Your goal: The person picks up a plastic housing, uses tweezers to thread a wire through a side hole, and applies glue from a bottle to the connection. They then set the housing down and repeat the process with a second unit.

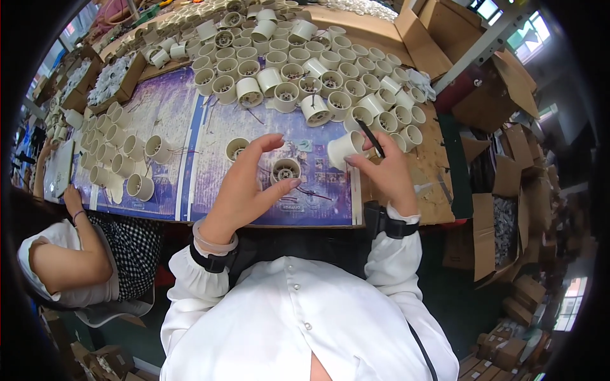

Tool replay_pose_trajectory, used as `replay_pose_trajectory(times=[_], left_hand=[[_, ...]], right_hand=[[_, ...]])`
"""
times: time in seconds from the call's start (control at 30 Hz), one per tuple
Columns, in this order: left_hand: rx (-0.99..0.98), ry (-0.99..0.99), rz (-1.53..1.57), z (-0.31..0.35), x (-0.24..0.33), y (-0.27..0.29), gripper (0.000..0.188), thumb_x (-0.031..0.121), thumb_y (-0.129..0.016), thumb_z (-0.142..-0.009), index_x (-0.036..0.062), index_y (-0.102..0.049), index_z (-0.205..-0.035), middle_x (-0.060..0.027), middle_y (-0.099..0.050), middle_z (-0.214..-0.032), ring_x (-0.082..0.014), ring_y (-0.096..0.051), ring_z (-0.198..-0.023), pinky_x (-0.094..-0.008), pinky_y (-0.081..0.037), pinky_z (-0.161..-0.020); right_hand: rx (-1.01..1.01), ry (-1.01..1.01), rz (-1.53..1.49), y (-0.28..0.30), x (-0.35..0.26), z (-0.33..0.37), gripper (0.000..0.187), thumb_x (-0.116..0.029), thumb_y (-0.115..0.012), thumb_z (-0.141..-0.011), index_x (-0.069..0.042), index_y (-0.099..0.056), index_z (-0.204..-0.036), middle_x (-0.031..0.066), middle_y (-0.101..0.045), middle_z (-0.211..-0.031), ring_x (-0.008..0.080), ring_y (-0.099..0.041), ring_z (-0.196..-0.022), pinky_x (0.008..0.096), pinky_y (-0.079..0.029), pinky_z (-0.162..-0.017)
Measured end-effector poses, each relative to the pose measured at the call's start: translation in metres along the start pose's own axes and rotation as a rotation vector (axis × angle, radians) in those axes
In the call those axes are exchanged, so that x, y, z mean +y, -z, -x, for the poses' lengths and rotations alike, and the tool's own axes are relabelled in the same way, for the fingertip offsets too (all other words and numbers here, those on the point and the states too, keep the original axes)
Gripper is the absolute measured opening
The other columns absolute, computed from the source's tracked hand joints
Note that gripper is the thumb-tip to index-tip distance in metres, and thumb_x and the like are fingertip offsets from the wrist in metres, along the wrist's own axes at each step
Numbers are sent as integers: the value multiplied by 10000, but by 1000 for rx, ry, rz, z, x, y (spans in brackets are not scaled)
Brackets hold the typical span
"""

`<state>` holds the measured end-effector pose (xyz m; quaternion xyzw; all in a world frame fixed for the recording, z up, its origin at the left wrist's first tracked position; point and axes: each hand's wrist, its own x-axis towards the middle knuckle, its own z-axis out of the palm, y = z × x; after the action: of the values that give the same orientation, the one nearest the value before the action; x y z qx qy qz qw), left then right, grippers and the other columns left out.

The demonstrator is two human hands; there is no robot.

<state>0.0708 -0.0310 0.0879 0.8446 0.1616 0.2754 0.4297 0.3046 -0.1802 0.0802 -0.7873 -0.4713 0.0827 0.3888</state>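
My left hand (244,190) is open, its thumb and fingers spread apart beside a cream cup-shaped housing (284,170) that stands on the table with its round inner fitting and thin wires showing. Another such housing (236,148) stands just behind that hand, partly covered by it. In my right hand (386,170) a slim black pen-like tool (372,138) slants up between the fingers; its exact kind is unclear. The same hand's thumb and fingertips grip a tilted cream cup-shaped housing (343,150). Dark red wires (314,194) trail from the standing housing.
Many similar housings (286,95) crowd the far side of the table (210,184); a smaller group (121,149) stands at left. A co-worker (76,254) sits at the left. A box of pale parts (114,82) lies at far left; cardboard boxes (502,235) fill the right.
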Motion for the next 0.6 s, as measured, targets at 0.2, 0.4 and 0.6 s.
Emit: replay_pose_trajectory(times=[0.2, 0.4, 0.6], left_hand=[[-120, 112, 654, -6, 9, -3, 577, 214, -642, -888, -2, -381, -1355, -171, -522, -1292, -267, -510, -1202, -353, -405, -1002], [-292, 276, 1153, -9, -4, 9, 550, 379, -464, -982, 19, -358, -1385, -188, -524, -1288, -294, -558, -1157, -337, -489, -922], [-117, 436, 1432, -8, -4, 10, 478, 370, -408, -1008, 24, -415, -1337, -153, -579, -1201, -300, -599, -1103, -335, -539, -843]], right_hand=[[-462, 212, -461, 13, -52, -18, 465, -221, -802, -744, -33, -611, -1125, -4, -544, -906, 97, -493, -858, 242, -421, -762], [-316, 170, -700, -16, -78, -28, 314, -159, -715, -835, -14, -604, -1091, -22, -585, -1021, 37, -449, -779, 183, -385, -721], [-82, 108, -870, -46, -84, -23, 192, -143, -647, -904, -23, -603, -1047, -4, -616, -970, 39, -488, -765, 204, -408, -689]])
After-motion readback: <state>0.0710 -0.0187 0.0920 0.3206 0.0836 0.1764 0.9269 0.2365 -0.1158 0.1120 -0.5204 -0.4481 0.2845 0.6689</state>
